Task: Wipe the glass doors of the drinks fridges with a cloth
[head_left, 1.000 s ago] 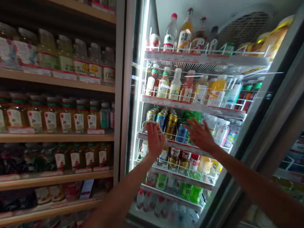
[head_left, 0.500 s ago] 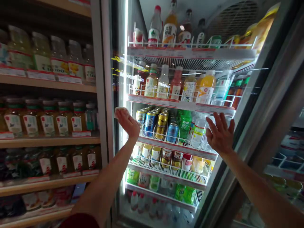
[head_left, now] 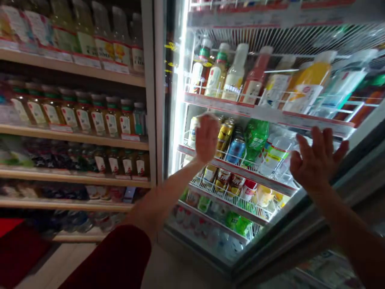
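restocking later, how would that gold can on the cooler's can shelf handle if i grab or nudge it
The gold can looks rigid and smooth, so probably slippery if chilled. Tall and narrow, it may tip when nudged, though neighbouring cans and the wire shelf front should check it.

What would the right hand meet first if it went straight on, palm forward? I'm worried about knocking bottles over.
Probably the glass door of the lit drinks fridge: the right hand is spread flat toward it, near its right edge. Clear plastic bottles stand behind; depth is unclear.
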`<state>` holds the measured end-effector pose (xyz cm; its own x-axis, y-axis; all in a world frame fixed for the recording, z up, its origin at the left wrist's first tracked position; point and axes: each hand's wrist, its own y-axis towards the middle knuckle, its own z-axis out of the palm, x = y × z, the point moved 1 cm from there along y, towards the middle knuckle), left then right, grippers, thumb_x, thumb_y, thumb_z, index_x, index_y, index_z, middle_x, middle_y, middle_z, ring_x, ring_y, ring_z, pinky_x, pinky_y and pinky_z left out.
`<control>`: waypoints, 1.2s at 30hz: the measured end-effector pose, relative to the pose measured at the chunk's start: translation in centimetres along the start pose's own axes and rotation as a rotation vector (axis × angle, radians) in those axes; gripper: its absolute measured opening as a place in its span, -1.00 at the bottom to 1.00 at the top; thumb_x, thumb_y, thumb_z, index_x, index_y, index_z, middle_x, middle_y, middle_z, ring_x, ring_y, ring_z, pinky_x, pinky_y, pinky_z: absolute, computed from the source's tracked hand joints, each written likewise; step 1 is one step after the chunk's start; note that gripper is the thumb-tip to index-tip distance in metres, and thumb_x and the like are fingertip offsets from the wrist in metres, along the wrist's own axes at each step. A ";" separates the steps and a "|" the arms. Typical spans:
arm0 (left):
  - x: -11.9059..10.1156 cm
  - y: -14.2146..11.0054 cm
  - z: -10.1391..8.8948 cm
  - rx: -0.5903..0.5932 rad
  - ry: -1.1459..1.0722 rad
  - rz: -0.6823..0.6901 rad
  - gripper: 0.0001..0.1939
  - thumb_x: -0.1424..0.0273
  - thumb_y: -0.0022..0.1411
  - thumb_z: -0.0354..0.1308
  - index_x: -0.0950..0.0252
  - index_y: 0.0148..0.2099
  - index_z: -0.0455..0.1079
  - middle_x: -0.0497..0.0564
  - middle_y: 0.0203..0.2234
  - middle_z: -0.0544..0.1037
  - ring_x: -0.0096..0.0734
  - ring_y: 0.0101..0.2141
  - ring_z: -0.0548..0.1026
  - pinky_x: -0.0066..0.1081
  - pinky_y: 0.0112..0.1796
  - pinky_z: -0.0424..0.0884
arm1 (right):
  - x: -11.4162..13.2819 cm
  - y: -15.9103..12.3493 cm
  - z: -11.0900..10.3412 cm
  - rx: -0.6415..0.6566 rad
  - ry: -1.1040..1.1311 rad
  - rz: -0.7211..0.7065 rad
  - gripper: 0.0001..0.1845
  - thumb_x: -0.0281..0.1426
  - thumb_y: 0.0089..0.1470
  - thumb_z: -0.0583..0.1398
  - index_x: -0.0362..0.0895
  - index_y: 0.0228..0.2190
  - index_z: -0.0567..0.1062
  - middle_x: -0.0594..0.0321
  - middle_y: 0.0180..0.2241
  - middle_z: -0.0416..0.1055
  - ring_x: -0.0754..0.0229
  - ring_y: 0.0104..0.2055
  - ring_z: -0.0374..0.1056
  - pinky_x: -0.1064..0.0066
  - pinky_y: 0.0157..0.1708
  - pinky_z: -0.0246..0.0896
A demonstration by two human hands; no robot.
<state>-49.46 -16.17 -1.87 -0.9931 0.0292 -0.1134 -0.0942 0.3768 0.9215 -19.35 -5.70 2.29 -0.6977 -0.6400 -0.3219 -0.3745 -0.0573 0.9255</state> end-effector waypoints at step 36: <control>-1.3 15.2 -3.2 -0.500 0.090 0.109 -0.50 0.36 0.34 -0.30 0.43 0.27 -0.08 0.23 0.26 -0.02 -0.22 0.27 -0.13 0.03 0.20 -0.22 | 0.1 0.1 -0.6 -0.084 -0.036 -0.074 -0.45 -0.45 0.08 0.05 -0.03 0.14 0.18 0.11 0.17 0.17 0.05 0.27 -0.04 -0.01 0.23 -0.27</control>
<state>-49.87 -13.48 13.51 -0.9990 -0.0441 0.0050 0.0099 -0.1131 0.9935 -19.08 -6.22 2.42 -0.6922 -0.6034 -0.3960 -0.3746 -0.1686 0.9117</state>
